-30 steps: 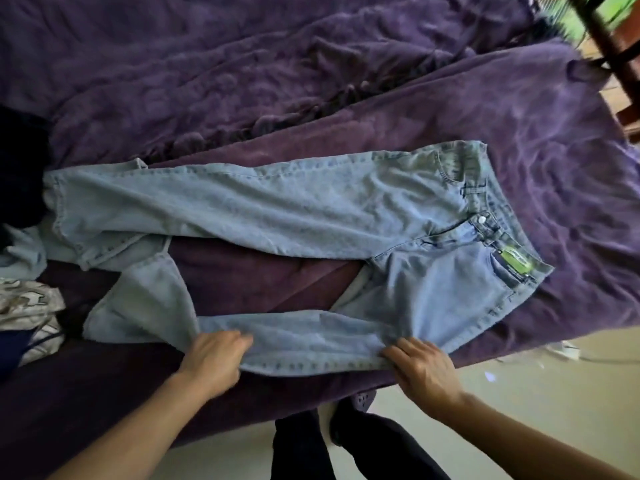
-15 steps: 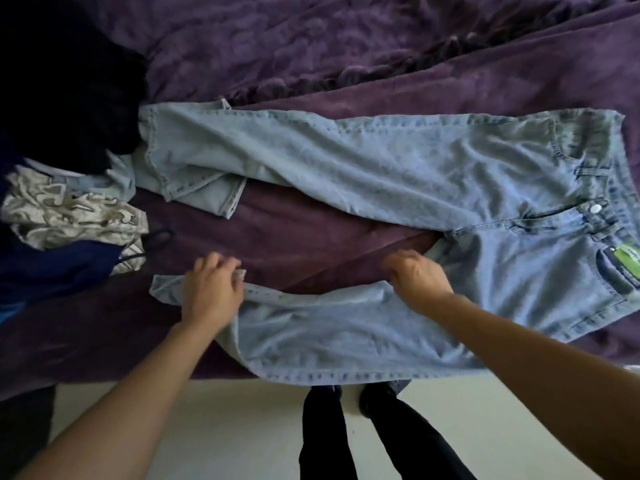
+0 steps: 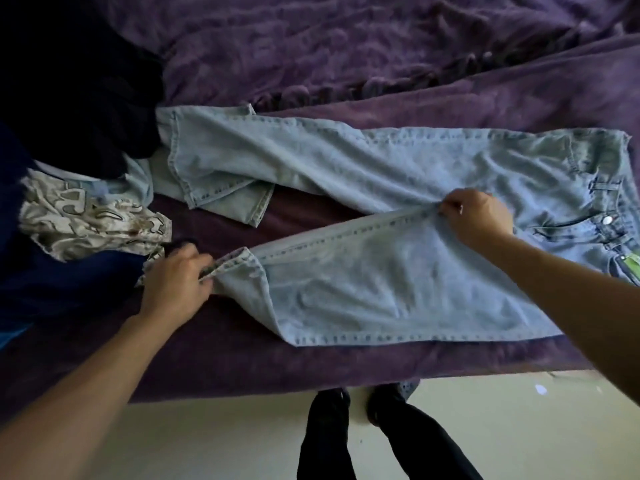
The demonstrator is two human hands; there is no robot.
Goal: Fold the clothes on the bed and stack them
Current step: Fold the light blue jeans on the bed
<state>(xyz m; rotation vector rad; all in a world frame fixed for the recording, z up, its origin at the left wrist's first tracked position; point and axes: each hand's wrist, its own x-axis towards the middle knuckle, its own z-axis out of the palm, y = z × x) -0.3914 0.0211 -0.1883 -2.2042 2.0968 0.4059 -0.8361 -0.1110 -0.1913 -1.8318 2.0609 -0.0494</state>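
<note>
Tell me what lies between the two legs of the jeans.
Only a bare wedge of purple blanket lies between the far leg and the near leg, seen in the head view.

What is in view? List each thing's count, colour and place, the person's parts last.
blanket: one, purple, under everything
jeans: one, light blue, spread across the blanket's middle
patterned cloth: one, white and grey, left edge
dark pile: one, black, upper left
navy cloth: one, dark blue, lower left
floor: one, cream, bottom
legs: two, black trousers, bottom centre
left hand: one, gripping the jeans' near hem
right hand: one, pinching the near leg's upper seam
</note>
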